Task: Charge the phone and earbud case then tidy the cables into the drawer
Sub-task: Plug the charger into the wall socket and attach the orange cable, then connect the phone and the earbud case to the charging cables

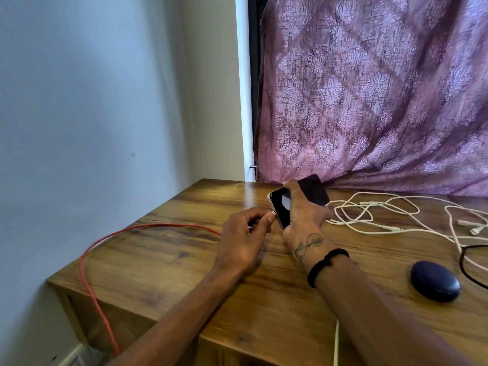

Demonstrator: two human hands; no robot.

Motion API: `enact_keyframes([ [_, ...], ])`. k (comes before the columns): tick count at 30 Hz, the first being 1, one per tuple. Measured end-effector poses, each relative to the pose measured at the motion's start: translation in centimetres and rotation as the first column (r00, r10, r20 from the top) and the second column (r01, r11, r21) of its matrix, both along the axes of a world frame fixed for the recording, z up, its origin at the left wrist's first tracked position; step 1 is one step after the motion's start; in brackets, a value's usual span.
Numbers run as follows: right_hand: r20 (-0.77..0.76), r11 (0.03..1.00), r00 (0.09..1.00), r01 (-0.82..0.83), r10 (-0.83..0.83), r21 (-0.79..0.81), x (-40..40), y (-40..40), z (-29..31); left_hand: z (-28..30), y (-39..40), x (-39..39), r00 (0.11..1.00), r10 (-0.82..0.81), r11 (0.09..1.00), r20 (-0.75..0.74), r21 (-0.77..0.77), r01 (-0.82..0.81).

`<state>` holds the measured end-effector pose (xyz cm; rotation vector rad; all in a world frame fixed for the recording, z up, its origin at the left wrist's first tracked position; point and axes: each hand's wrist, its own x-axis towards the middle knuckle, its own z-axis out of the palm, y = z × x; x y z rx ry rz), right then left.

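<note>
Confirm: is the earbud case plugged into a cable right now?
No. The dark blue earbud case lies by itself on the wooden desk, with no cable connected to it.

A wooden table [169,262] meets pale wall [87,101] and purple curtain [375,96].

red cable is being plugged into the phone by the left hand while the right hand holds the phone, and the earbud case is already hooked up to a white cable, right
Not quite. In the head view the earbud case lies alone on the desk, with no cable attached; the white cables lie loose behind it. The rest holds: the left hand pinches the red cable plug at the phone, which the right hand grips.
</note>
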<state>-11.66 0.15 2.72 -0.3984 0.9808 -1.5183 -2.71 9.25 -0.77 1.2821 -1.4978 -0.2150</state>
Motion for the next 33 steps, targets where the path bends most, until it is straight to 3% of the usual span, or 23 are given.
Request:
enact_keyframes([
  [8,-0.317,0.970,0.943,0.024,-0.102,-0.242,0.7,0.2,-0.9,-0.5,-0.3,0.6,0.998,0.012,0.994,-0.058,0.108,-0.006],
  [14,-0.403,0.962,0.911,-0.034,-0.081,-0.270,1.0,-0.2,-1.6,-0.4,0.1,1.1,0.990,0.006,0.986,-0.142,0.169,0.018],
  [17,-0.478,0.969,0.875,-0.179,0.076,-0.172,1.4,-0.9,-1.8,-0.3,0.1,0.8,0.984,0.093,0.983,-0.153,0.170,-0.067],
  [20,-0.526,0.898,0.777,-0.437,0.347,-0.053,1.5,-1.1,-2.2,-0.3,0.2,0.7,0.973,0.228,0.965,-0.045,0.144,-0.220],
  [23,-0.561,0.839,0.701,-0.544,0.440,-0.021,1.6,-1.0,-2.8,-0.3,0.7,0.9,0.965,0.262,0.955,0.010,0.139,-0.260],
  [26,-0.634,0.844,0.657,-0.536,0.408,-0.012,1.3,-1.3,-2.5,-0.7,0.5,1.6,0.943,0.326,0.934,0.066,0.131,-0.333],
  [31,-0.809,0.845,0.484,-0.533,0.335,0.031,-1.0,-0.4,-1.6,-1.4,0.1,2.4,0.861,0.426,0.869,0.279,0.139,-0.475],
  [33,-0.901,0.855,0.378,-0.518,0.215,-0.013,-1.7,-0.3,-1.1,-1.3,0.2,2.4,0.842,0.414,0.854,0.346,0.171,-0.491],
])
